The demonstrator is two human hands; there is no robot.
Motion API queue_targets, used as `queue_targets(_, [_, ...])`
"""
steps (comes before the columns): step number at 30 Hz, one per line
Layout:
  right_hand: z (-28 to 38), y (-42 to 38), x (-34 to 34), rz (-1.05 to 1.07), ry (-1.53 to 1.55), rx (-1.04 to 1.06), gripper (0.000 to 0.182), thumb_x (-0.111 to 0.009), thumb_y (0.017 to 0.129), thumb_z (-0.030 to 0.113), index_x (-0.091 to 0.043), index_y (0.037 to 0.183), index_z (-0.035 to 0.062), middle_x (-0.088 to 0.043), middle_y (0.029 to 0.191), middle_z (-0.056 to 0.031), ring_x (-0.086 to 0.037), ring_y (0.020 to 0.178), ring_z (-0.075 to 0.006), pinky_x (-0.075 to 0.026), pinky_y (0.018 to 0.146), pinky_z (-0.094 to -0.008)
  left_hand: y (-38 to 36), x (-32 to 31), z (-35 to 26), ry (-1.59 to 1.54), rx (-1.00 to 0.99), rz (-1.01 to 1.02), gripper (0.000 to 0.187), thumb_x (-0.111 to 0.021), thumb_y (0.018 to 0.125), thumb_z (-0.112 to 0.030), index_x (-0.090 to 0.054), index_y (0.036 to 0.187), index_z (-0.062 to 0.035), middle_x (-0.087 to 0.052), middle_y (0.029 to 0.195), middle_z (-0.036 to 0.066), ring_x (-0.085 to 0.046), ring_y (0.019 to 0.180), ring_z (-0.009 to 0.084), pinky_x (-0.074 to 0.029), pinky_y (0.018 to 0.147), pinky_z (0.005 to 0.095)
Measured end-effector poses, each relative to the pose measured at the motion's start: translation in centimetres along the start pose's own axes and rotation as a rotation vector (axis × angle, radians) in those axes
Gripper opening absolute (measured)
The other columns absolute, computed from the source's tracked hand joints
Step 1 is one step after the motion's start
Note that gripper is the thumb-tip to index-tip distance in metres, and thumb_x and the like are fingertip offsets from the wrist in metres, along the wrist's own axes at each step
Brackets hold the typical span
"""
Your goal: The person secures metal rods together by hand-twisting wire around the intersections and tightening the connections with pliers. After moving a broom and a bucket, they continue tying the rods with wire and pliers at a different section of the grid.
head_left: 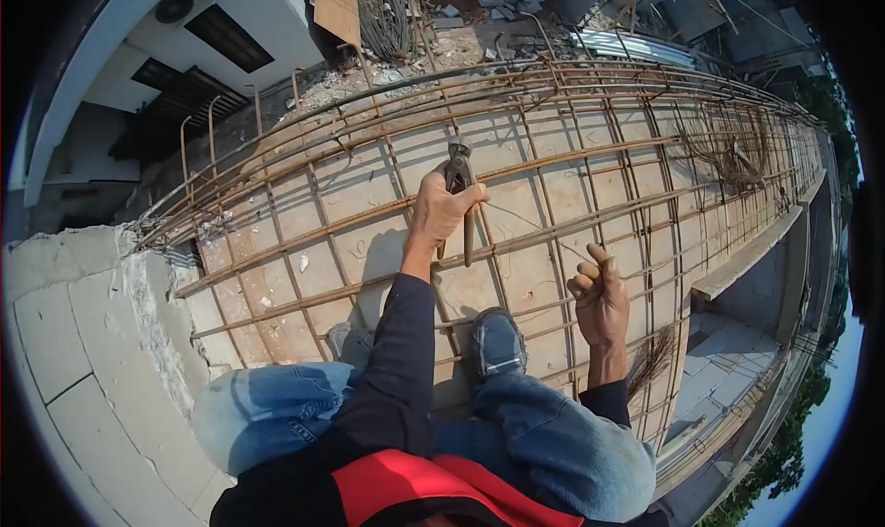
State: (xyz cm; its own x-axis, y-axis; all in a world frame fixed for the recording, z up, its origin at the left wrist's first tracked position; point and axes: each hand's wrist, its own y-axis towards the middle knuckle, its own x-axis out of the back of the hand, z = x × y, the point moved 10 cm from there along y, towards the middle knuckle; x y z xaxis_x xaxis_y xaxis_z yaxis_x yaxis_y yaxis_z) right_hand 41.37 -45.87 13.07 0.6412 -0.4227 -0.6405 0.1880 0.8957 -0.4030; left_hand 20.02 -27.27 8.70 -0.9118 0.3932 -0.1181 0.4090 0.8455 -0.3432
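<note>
My left hand [439,210] is closed round a pair of dark pincers [458,169], whose jaws point up, away from me, above the rebar grid [387,204]. To the right, my right hand [601,296] is raised over the grid with its fingers curled. From its fingertips a thin wire [521,217] seems to run up and left toward the pincers. Whether the wire touches the jaws I cannot tell. The bars cross over pale boards under both hands.
My shoe [499,343] stands among the bars. A bundle of tie wire [659,356] lies right of my right hand, and a tangled coil [737,163] lies farther off. A block wall [83,343] is at left. Bent bars stick up along the far edge; a drop opens at right.
</note>
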Motion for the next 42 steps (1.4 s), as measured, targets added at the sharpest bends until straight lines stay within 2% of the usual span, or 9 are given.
queue_targets(6, [-2.5, -0.1, 11.4, -0.565, 0.208, -0.031, 0.038, -0.040, 0.103, 0.028, -0.051, 0.123, -0.0033, -0.067, 0.108, -0.0132, -0.066, 0.099, -0.0207, -0.053, 0.094, -0.0356, -2.3, -7.8, -0.2, -1.222, 0.061, 0.111, 0.015, -0.062, 0.085, -0.023, -0.060, 0.091, -0.0091, -0.066, 0.098, 0.008, -0.058, 0.116, 0.0267, -0.058, 0.067, 0.0287])
queue_targets(13, [-4.3, -4.8, 1.2, 0.023, -0.424, -0.574, 0.091, -0.024, 0.088, 0.077, -0.058, 0.112, -0.0042, -0.065, 0.104, -0.0201, -0.064, 0.104, -0.0288, -0.052, 0.090, -0.0404, -5.4, -7.2, 3.6, -0.453, 0.126, -0.320, 0.038, -0.071, 0.083, -0.035, -0.051, 0.092, -0.0048, -0.052, 0.082, 0.004, -0.057, 0.073, 0.0128, -0.048, 0.066, 0.0292])
queue_targets(16, [-1.9, -1.9, 1.4, 0.070, -1.043, -0.371, 0.069, -0.055, 0.085, 0.067, -0.063, 0.085, -0.0012, -0.064, 0.096, -0.0202, -0.063, 0.090, -0.0303, -0.048, 0.080, -0.0426, -5.7, -7.8, 2.7, -0.374, 0.080, -0.351, 0.037, -0.068, 0.085, -0.035, -0.050, 0.092, -0.0039, -0.052, 0.080, 0.004, -0.056, 0.071, 0.0120, -0.047, 0.063, 0.0271])
queue_targets(20, [-1.9, -0.6, -1.5, -0.016, -1.589, -0.471, 0.062, -0.074, 0.077, 0.052, -0.056, 0.098, -0.0036, -0.062, 0.099, -0.0254, -0.062, 0.099, -0.0323, -0.050, 0.084, -0.0420, -6.7, -7.1, 1.5, -0.306, 0.102, -0.357, 0.034, -0.067, 0.088, -0.034, -0.050, 0.092, -0.0044, -0.053, 0.080, 0.004, -0.055, 0.070, 0.0114, -0.046, 0.062, 0.0254])
queue_targets(22, [-0.1, -0.3, -6.9, 0.096, -1.729, 0.402, 0.061, -0.081, 0.073, 0.038, -0.052, 0.105, -0.0053, -0.062, 0.090, -0.0241, -0.061, 0.087, -0.0322, -0.050, 0.076, -0.0393, -7.4, -6.5, 3.2, -0.375, 0.186, -0.440, 0.033, -0.065, 0.090, -0.034, -0.050, 0.092, -0.0047, -0.054, 0.082, 0.004, -0.055, 0.072, 0.0110, -0.046, 0.062, 0.0244])
queue_targets(26, [-3.9, 0.9, -7.6, 0.272, -1.615, 0.448, 0.066, -0.075, 0.075, 0.022, -0.043, 0.127, -0.0027, -0.062, 0.090, -0.0237, -0.060, 0.080, -0.0387, -0.048, 0.075, -0.0445, -8.5, -6.8, 4.1, -0.483, 0.206, -0.463, 0.030, -0.053, 0.098, -0.034, -0.051, 0.095, -0.0046, -0.054, 0.081, 0.003, -0.054, 0.074, 0.0116, -0.051, 0.068, 0.0262])
queue_targets(32, [-9.6, 0.2, -4.6, 0.268, -0.491, -0.611, 0.065, -0.050, 0.085, 0.008, -0.030, 0.147, 0.0029, -0.051, 0.131, -0.0206, -0.060, 0.106, -0.0281, -0.054, 0.087, -0.0412, -7.6, -4.8, -0.6, 0.436, -0.071, -0.288, 0.032, -0.049, 0.096, -0.018, -0.058, 0.113, 0.0075, -0.065, 0.081, 0.016, -0.067, 0.068, 0.0210, -0.052, 0.063, 0.0346])
queue_targets(37, [-6.9, 1.6, -1.2, 0.334, -0.941, -0.560, 0.073, -0.052, 0.079, 0.017, -0.030, 0.149, 0.0076, -0.056, 0.125, -0.0225, -0.060, 0.102, -0.0278, -0.051, 0.087, -0.0388, -7.3, -3.3, -1.1, 0.268, 0.089, -0.067, 0.027, -0.054, 0.089, -0.013, -0.061, 0.106, 0.0068, -0.062, 0.069, 0.019, -0.060, 0.057, 0.0227, -0.048, 0.057, 0.0349])
queue_targets(42, [-3.4, 3.1, 2.1, 0.463, -1.257, -0.528, 0.064, -0.052, 0.076, 0.017, -0.046, 0.138, 0.0054, -0.061, 0.113, -0.0151, -0.058, 0.095, -0.0241, -0.046, 0.088, -0.0368, -6.6, 6.5, -5.0, 0.609, -0.053, -0.417, 0.026, -0.053, 0.094, -0.019, -0.062, 0.106, 0.0008, -0.061, 0.063, 0.007, -0.056, 0.051, 0.0131, -0.048, 0.053, 0.0304])
